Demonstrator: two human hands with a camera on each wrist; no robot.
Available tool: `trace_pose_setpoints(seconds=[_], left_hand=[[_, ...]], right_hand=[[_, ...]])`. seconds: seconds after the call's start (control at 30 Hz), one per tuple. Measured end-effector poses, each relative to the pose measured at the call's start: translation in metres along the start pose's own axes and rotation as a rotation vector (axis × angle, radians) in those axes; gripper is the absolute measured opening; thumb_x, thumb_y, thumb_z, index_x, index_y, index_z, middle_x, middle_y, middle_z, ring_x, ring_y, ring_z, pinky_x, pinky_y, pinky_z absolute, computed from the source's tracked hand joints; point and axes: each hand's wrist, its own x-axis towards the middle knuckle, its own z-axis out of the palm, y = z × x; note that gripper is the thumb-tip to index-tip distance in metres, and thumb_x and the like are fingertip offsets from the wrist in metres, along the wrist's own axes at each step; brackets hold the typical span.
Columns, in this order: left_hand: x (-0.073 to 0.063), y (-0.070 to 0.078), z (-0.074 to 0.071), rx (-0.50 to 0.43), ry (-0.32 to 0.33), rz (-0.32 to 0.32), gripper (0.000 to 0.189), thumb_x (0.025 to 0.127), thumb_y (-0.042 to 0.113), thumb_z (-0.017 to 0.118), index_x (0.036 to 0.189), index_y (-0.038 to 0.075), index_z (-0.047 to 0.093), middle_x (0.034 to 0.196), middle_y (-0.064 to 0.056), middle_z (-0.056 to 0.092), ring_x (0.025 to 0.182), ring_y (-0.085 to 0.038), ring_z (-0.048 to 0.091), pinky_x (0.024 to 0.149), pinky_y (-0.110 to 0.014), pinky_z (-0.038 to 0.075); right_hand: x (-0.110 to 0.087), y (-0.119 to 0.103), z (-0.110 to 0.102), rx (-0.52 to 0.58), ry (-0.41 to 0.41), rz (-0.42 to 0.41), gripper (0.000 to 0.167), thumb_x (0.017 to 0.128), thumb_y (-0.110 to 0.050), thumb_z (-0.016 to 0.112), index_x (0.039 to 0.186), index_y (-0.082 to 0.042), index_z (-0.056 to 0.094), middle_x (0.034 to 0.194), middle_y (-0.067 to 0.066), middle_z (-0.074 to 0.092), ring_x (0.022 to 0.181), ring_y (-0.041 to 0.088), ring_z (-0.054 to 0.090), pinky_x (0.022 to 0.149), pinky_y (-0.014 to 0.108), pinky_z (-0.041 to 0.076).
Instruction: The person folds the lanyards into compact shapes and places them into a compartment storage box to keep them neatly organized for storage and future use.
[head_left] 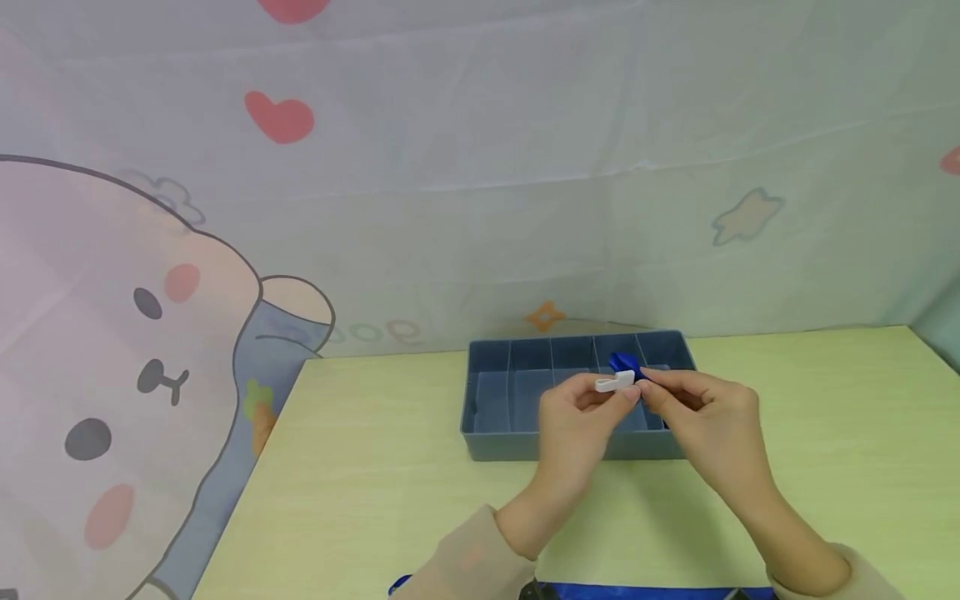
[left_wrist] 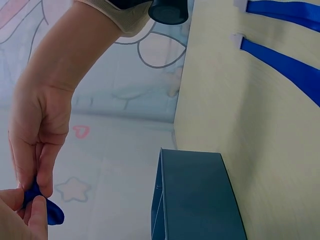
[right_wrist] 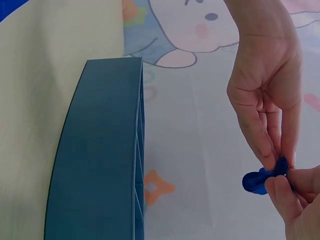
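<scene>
Above the divided tray, my two hands meet at a bunched blue ribbon strap (head_left: 624, 363) with a white plastic clip (head_left: 617, 382) at its end. My left hand (head_left: 576, 425) pinches the clip end between thumb and fingers. From the other side, my right hand (head_left: 712, 421) pinches the blue strap just beside the clip. In the left wrist view a folded blue loop (left_wrist: 55, 212) sticks out past the fingertips. The right wrist view shows the blue fabric (right_wrist: 257, 181) between both sets of fingers; the clip is hidden there.
A blue-grey tray (head_left: 501, 446) with several compartments stands at the back of the pale yellow table (head_left: 360, 467). Blue straps (left_wrist: 280, 65) with white ends lie along the near edge. Behind the table hangs a printed cloth (head_left: 480, 167).
</scene>
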Motion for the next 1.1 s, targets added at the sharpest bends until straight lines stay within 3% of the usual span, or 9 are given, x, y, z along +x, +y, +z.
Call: trace_pose_setpoints(seconds=[0.37,0.53,0.87,1.1], left_hand=[[0.004,-0.005,-0.002,-0.046,0.049,-0.023,0.016,0.078,0.003,0.073,0.090,-0.007,0.069,0.085,-0.012,0.070,0.074,-0.011,0.065,0.070,-0.025,0.055],[0.004,-0.005,-0.003,-0.056,0.015,-0.019,0.015,0.078,0.001,0.072,0.091,-0.007,0.068,0.086,-0.014,0.070,0.074,-0.012,0.065,0.071,-0.027,0.055],[0.000,-0.003,-0.009,-0.100,-0.084,-0.040,0.018,0.083,0.001,0.067,0.098,-0.009,0.065,0.094,-0.018,0.068,0.078,-0.013,0.065,0.074,-0.027,0.054],[0.001,-0.004,-0.010,-0.154,-0.084,-0.053,0.018,0.082,-0.001,0.069,0.097,-0.009,0.065,0.093,-0.015,0.068,0.081,-0.015,0.066,0.075,-0.028,0.054]], right_hand=[[0.002,0.004,-0.006,-0.055,-0.175,-0.048,0.023,0.087,0.009,0.058,0.106,0.004,0.068,0.093,0.012,0.068,0.074,0.001,0.063,0.061,0.017,0.052],[0.001,0.005,-0.007,-0.088,-0.152,-0.039,0.020,0.084,0.005,0.064,0.103,0.002,0.070,0.089,0.009,0.069,0.070,0.002,0.061,0.059,0.017,0.052],[0.001,0.005,-0.007,-0.055,-0.120,-0.040,0.016,0.079,0.002,0.071,0.095,-0.002,0.073,0.083,0.004,0.068,0.067,0.007,0.061,0.061,0.016,0.052],[0.000,0.001,-0.003,-0.029,-0.099,-0.027,0.015,0.078,0.001,0.072,0.093,0.000,0.073,0.085,0.002,0.067,0.073,0.007,0.062,0.065,0.017,0.053]])
